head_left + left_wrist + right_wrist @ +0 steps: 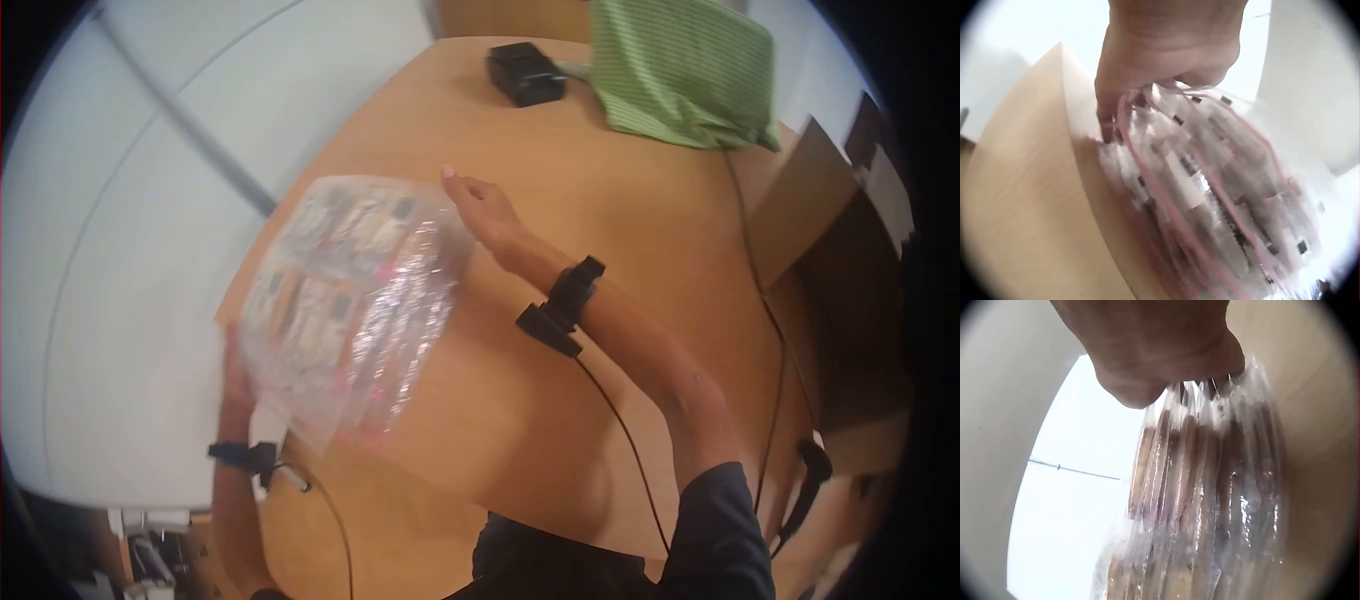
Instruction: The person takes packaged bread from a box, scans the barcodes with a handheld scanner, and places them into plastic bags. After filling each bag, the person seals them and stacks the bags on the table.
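A stack of clear plastic bags (345, 285) with pale contents and pink edge lines is held between both hands at the table's left side. My left hand (238, 375) grips its near left end; in the left wrist view the fingers of the hand (1169, 47) curl over the bunched bag edges (1197, 181). My right hand (490, 215) is at the far right corner, and in the right wrist view that hand (1160, 350) pinches the gathered tops of the bags (1204, 469). Most right fingertips are hidden.
A wooden table (540, 400) lies under the bags. At its far end are a black device (526, 74) and a green striped cloth (685, 75). An open cardboard box (810, 205) stands at the right, with cables (745, 225) along that side.
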Action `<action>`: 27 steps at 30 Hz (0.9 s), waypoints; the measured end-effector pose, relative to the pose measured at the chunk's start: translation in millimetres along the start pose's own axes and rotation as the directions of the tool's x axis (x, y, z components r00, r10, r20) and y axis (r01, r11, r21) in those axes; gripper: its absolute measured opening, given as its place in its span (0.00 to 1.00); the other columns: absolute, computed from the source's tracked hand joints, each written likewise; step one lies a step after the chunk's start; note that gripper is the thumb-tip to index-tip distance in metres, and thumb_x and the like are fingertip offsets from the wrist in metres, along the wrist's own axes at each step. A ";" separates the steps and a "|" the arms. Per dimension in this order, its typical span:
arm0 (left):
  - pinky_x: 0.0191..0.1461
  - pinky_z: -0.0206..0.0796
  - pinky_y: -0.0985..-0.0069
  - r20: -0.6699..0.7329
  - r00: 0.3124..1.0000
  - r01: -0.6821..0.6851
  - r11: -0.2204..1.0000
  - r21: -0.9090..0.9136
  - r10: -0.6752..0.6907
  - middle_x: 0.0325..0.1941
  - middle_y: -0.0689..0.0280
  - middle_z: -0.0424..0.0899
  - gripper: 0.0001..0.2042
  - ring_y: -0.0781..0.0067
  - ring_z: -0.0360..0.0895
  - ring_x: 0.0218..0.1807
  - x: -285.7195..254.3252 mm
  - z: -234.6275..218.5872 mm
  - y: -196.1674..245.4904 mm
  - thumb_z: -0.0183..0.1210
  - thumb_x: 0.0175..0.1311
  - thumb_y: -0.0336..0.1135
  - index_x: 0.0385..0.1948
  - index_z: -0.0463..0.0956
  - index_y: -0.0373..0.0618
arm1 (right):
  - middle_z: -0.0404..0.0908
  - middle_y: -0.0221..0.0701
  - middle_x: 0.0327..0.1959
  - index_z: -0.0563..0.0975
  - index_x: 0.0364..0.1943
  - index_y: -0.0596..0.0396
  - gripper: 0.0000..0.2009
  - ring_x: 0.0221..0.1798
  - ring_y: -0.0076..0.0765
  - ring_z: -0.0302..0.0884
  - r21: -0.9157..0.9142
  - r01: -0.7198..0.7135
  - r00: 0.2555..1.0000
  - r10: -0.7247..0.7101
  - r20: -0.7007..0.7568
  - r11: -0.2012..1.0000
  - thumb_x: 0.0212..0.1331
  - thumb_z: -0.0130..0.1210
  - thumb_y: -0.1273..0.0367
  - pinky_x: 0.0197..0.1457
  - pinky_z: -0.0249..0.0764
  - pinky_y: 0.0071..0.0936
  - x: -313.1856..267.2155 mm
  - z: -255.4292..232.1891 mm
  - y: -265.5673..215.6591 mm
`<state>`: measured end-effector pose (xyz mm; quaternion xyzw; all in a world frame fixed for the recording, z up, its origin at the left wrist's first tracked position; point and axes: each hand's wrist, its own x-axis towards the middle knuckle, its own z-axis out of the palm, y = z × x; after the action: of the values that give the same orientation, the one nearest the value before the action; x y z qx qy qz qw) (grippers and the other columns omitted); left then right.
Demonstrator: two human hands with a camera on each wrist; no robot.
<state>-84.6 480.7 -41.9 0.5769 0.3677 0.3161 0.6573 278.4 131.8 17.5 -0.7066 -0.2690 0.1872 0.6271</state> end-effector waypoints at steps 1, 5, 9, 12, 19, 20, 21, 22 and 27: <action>0.80 0.56 0.70 0.046 0.999 0.018 1.000 -0.008 -0.017 0.72 0.62 0.75 0.31 0.66 0.69 0.73 7.7 3.1 3.5 0.47 0.81 0.56 0.74 0.65 0.41 | 0.83 0.39 0.54 0.82 0.51 0.62 0.29 0.60 0.40 0.79 -0.017 -0.049 0.997 0.048 -0.055 0.999 0.76 0.48 0.46 0.65 0.73 0.35 -9.0 -15.1 1.8; 0.58 0.69 0.73 0.085 0.829 -0.558 0.828 0.060 0.553 0.40 0.67 0.77 0.14 0.76 0.75 0.47 -56.8 39.9 128.5 0.43 0.84 0.41 0.40 0.75 0.45 | 0.83 0.34 0.48 0.81 0.47 0.62 0.24 0.47 0.37 0.82 0.336 0.143 0.895 0.023 -0.445 0.931 0.75 0.50 0.50 0.53 0.77 0.34 -56.3 -79.8 11.3; 0.22 0.50 0.82 0.472 0.862 -0.075 0.968 -0.239 0.183 0.22 0.79 0.57 0.16 0.88 0.52 0.21 -207.2 215.0 136.5 0.43 0.84 0.38 0.26 0.63 0.54 | 0.83 0.32 0.46 0.81 0.47 0.57 0.18 0.48 0.30 0.81 0.448 0.192 0.723 0.183 -0.666 0.873 0.77 0.50 0.55 0.51 0.77 0.30 -126.1 -154.6 26.7; 0.21 0.40 0.81 0.783 0.594 0.300 0.954 -0.003 -0.185 0.21 0.79 0.53 0.17 0.87 0.50 0.20 -280.2 333.4 82.2 0.52 0.80 0.42 0.24 0.62 0.56 | 0.84 0.31 0.45 0.81 0.47 0.57 0.17 0.47 0.27 0.81 0.327 0.232 0.611 0.124 -0.782 0.916 0.78 0.49 0.57 0.50 0.77 0.29 -194.0 -177.9 35.6; 0.20 0.44 0.81 0.854 0.501 0.345 0.937 -0.050 -0.139 0.16 0.77 0.57 0.21 0.85 0.53 0.17 -255.6 505.3 -37.0 0.55 0.77 0.43 0.20 0.59 0.55 | 0.85 0.29 0.39 0.81 0.44 0.58 0.16 0.42 0.24 0.80 0.089 0.067 0.489 0.045 -0.871 0.994 0.79 0.49 0.59 0.46 0.76 0.24 -295.1 -232.4 74.3; 0.19 0.45 0.81 0.859 0.504 0.310 0.947 -0.081 -0.091 0.17 0.77 0.58 0.21 0.85 0.53 0.17 -250.4 510.5 -43.4 0.55 0.78 0.43 0.20 0.59 0.55 | 0.85 0.30 0.38 0.80 0.43 0.58 0.16 0.40 0.23 0.80 0.028 0.029 0.538 0.008 -0.843 0.999 0.79 0.49 0.60 0.44 0.76 0.23 -301.0 -240.5 80.0; 0.19 0.45 0.81 0.856 0.516 0.266 0.957 -0.114 -0.042 0.17 0.76 0.58 0.21 0.84 0.54 0.17 -249.6 513.9 -46.9 0.54 0.78 0.43 0.20 0.59 0.55 | 0.85 0.30 0.38 0.80 0.43 0.58 0.16 0.40 0.23 0.80 0.032 0.029 0.520 0.013 -0.854 0.999 0.79 0.49 0.60 0.44 0.76 0.23 -305.8 -242.9 77.2; 0.19 0.45 0.81 0.861 0.507 0.266 0.959 -0.101 -0.049 0.17 0.76 0.58 0.21 0.84 0.54 0.17 -247.0 513.6 -50.0 0.54 0.78 0.43 0.20 0.59 0.55 | 0.84 0.29 0.36 0.80 0.41 0.59 0.15 0.37 0.23 0.80 0.087 0.076 0.499 0.038 -0.866 0.993 0.79 0.50 0.60 0.41 0.75 0.22 -306.5 -241.8 71.9; 0.21 0.45 0.81 0.768 0.632 0.129 0.963 -0.238 0.105 0.17 0.78 0.58 0.22 0.86 0.53 0.18 -243.5 516.3 -54.9 0.53 0.79 0.42 0.18 0.58 0.55 | 0.82 0.27 0.27 0.78 0.35 0.59 0.15 0.29 0.20 0.77 0.038 0.002 0.540 0.031 -0.841 0.999 0.78 0.51 0.62 0.34 0.73 0.21 -302.5 -252.8 76.6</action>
<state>223.8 -2.8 -34.4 0.5586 0.0073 0.0807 0.8254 204.2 -258.1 -43.9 -0.7011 0.0736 -0.1650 0.6898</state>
